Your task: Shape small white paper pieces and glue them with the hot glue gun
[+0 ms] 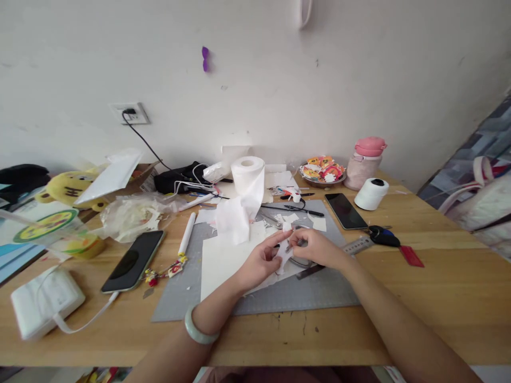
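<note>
Over the grey mat (179, 303), the left hand (261, 260), partly curled, holds a small white paper (283, 256) between thumb and fingers. Beside it, the right hand (319, 247) has thumb and fingertips drawn together; whether they pinch anything cannot be told. Behind stands a tissue roll (248, 178), with a ruler (358, 245) near the right wrist.

no readable text, labels, numbers
</note>
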A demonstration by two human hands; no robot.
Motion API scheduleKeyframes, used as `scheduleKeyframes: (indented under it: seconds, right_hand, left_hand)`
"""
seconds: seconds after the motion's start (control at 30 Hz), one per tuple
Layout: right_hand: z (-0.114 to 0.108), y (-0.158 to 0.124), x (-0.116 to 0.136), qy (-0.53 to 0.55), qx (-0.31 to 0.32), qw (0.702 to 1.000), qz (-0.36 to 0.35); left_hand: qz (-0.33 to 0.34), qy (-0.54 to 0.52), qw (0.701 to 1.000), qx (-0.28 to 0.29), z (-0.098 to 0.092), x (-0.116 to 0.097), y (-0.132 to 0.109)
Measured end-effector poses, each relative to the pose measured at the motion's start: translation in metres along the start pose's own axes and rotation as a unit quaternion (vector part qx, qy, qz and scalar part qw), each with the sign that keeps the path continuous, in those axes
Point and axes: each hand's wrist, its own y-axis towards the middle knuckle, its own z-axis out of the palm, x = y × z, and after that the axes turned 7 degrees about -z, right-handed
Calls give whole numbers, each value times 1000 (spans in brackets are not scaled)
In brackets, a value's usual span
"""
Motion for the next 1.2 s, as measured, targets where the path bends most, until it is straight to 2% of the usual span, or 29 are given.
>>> scheduleKeyframes:
  seconds: [0.27, 0.4, 0.5, 0.63, 0.7, 0.8, 0.9, 0.97, 1.2]
  right_hand:
    - [-7, 2, -8, -15, -51, 998, 29]
    - [-14, 2, -10, -1, -74, 997, 21]
    - [-14, 1, -6, 30, -50, 998, -8]
    - [-7, -2, 5, 65, 18, 997, -31]
    - [-2, -3, 7, 75, 36, 996, -24]
    - [3, -2, 5, 90, 30, 996, -3]
    - [7, 1, 1, 110, -4, 994, 11]
    - [10, 3, -1, 118, -45, 992, 17]
    - [33, 6, 3, 77, -208, 975, -11]
  left_hand:
    - [1, -17, 1000, 3, 1, 0, 0]
    - [8, -21, 1000, -4, -1, -1, 0]
    - [6, -26, 1000, 2, -2, -1, 0]
    - [7, -34, 999, -8, -2, 0, 0]
    - [13, -39, 999, -26, -3, 1, 1]
    - [34, -47, 994, -88, -5, 3, 4]
    - [50, -52, 984, -161, -8, 6, 9]
    - [57, -56, 979, -189, -8, 7, 11]
    - [68, -11, 984, -167, 2, 2, 8]
